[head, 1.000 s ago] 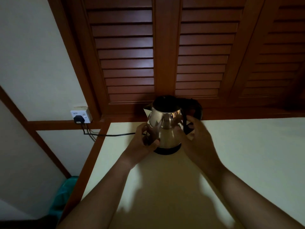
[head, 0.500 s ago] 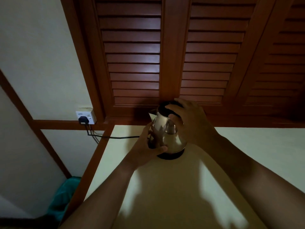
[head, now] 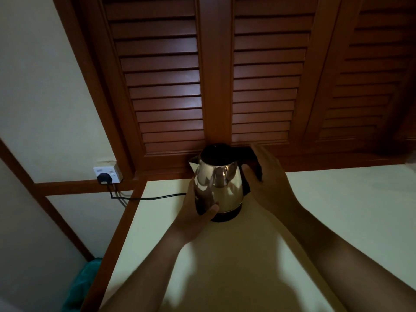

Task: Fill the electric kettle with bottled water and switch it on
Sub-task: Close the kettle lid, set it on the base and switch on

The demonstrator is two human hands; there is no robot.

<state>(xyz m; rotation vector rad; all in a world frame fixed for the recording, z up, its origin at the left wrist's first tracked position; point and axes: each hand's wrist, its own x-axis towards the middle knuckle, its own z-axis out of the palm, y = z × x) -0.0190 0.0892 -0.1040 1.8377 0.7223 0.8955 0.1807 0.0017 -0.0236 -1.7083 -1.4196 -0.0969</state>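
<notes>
A shiny steel electric kettle [head: 221, 184] with a black lid and black handle stands on its black base [head: 227, 215] at the back of a pale table [head: 326, 210]. My left hand [head: 194, 212] cups the kettle's lower left side, thumb across the front. My right hand [head: 269, 183] wraps around the black handle on the right. The spout points left. No water bottle is in view.
A black cord [head: 148, 197] runs left from the base to a plug in a white wall socket [head: 108, 174]. Dark wooden louvred shutters [head: 261, 86] stand right behind the kettle. A teal cloth [head: 76, 289] lies below the table's left edge.
My right hand has come off the kettle's lid and moved right and down onto the handle. My left hand stays on the kettle's side.
</notes>
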